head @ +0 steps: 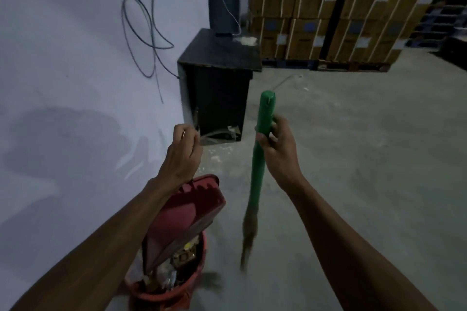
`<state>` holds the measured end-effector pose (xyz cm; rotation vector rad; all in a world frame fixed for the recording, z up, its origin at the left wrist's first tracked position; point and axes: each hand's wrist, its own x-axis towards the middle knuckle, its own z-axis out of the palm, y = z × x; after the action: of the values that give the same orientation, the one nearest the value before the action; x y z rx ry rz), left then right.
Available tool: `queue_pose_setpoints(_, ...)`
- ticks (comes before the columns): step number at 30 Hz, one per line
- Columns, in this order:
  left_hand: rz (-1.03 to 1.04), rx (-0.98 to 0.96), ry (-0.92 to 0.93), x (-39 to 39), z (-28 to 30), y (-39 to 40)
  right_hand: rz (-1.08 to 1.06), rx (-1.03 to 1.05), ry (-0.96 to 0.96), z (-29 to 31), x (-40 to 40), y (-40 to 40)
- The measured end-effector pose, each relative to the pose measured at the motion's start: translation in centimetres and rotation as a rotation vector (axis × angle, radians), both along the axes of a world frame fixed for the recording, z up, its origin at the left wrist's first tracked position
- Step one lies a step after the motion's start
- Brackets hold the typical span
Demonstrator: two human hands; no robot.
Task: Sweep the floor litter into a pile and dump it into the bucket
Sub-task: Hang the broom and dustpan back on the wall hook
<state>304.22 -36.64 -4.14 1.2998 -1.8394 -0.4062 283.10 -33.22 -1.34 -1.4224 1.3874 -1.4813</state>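
The left hand [182, 151] gripped the red dustpan [187, 212] handle, tipping it over the red bucket [161, 293]. The right hand [276, 144] gripped the green broom [259, 174].

Blurred broom bristles [249, 240]; dustpan handle hidden.

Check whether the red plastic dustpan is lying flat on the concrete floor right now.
No, the red plastic dustpan is tipped steeply over the red bucket, held up by the left hand.
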Motion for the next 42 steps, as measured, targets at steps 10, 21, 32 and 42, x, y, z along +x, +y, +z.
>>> queue_pose_setpoints(10,0.252,-0.245,0.092,2.3,8.1,-2.8,0.219,-0.140,-0.129,4.9,2.4,-4.3)
queue_pose_setpoints(21,0.445,-0.465,0.269,8.2,15.6,-8.0,0.393,-0.291,-0.110,9.9,10.9,-11.6)
queue_pose_setpoints(32,0.634,-0.608,0.271,13.3,22.6,-9.6,0.696,-0.369,-0.140,16.5,18.3,-18.3)
queue_pose_setpoints(42,0.988,-0.707,0.167,12.7,28.5,-7.3,0.972,-0.443,-0.201,23.4,21.6,-21.0)
